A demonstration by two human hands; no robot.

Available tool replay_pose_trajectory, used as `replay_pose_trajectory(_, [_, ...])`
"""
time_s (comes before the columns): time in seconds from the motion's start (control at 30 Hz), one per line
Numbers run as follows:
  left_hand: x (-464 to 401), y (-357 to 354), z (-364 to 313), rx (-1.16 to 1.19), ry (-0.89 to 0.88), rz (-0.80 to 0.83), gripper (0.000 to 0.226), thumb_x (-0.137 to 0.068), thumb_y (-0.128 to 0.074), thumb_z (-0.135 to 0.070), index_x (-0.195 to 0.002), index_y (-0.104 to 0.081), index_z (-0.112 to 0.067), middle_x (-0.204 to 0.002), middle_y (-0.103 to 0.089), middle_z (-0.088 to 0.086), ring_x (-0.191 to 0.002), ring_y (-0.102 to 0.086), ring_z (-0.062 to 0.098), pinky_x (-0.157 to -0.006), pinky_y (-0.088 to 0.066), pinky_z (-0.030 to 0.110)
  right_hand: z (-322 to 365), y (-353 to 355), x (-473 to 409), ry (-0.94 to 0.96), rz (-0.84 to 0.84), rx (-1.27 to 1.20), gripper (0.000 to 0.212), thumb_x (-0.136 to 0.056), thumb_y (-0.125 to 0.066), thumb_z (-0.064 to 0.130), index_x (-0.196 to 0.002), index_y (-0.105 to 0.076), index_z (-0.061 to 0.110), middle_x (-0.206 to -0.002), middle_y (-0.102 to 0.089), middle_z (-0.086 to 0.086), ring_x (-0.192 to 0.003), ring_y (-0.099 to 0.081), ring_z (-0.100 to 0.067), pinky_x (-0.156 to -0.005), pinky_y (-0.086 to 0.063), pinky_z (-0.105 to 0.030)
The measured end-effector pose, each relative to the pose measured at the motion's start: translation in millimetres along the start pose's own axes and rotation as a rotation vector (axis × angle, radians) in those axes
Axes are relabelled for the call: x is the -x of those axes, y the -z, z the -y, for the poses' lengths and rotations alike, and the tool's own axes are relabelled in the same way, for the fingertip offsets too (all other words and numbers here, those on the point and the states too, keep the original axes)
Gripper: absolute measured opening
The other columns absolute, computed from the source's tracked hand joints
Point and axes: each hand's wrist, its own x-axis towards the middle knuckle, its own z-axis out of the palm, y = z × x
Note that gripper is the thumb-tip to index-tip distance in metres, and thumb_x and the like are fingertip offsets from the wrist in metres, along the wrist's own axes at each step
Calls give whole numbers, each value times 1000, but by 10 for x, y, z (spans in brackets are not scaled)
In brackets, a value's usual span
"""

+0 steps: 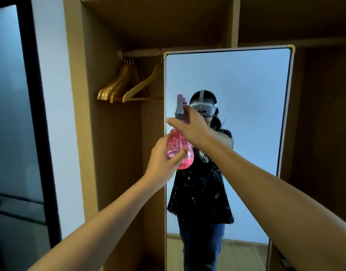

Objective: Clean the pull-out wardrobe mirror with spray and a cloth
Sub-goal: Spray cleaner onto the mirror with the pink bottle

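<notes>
Both forearms are stretched from the near edge toward a pink spray bottle (180,151), which is held upright just in front of the left edge of the pull-out mirror (246,90). Its grey neck and trigger are gripped by the right hand (189,128), fingers curled round them, while its bulbous lower body is cupped by the left hand (164,159), thumb pressed across the front; whether liquid is inside cannot be told. Four wooden hangers (127,85) are hung on the rail (140,52) in the open wardrobe (113,133), left of the mirror.
</notes>
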Motion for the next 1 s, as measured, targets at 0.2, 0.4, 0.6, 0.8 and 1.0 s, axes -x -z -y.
replay_pose_trajectory(0.2, [28,-11,5,-1,3,5,43,-90,-67,-29,-126,-44,-34,-125,-55,-3,-113,-55,10,-102,-48,45,-39,-5,-7,2,-5,24,28,-84,-68,34,-97,-57,11,-85,-61,-1,-78,-59,-15,-62,-41,-20])
replay_pose_trajectory(0.4, [66,-36,33,-6,-10,-6,41,-89,-67,-30,-121,-43,-40,-120,-55,-10,-110,-55,4,-101,-48,44,-85,-13,27,8,-12,8,32,-82,-71,35,-100,-58,12,-87,-65,1,-77,-61,-10,-62,-42,-17])
replay_pose_trajectory(0.6, [95,-91,0,1,-15,21,44,-90,-66,-30,-128,-45,-34,-121,-53,-11,-109,-53,3,-103,-47,41,-73,39,128,-9,-49,-24,31,-83,-71,34,-99,-55,13,-90,-63,-1,-84,-62,-15,-73,-47,-24])
replay_pose_trajectory(0.8, [88,-258,-124,21,-51,62,39,-90,-66,-28,-115,-42,-45,-109,-51,-27,-101,-51,-13,-94,-42,16,-117,253,248,-43,-95,-48,27,-83,-71,29,-99,-55,13,-96,-65,-6,-91,-64,-21,-86,-53,-37])
replay_pose_trajectory(1.0, [59,-537,-214,130,-68,81,35,-89,-67,-25,-120,-51,-29,-109,-59,-21,-103,-56,-13,-88,-44,8,-157,516,339,-73,-148,53,30,-81,-70,31,-99,-58,10,-93,-69,-7,-87,-65,-24,-79,-53,-43])
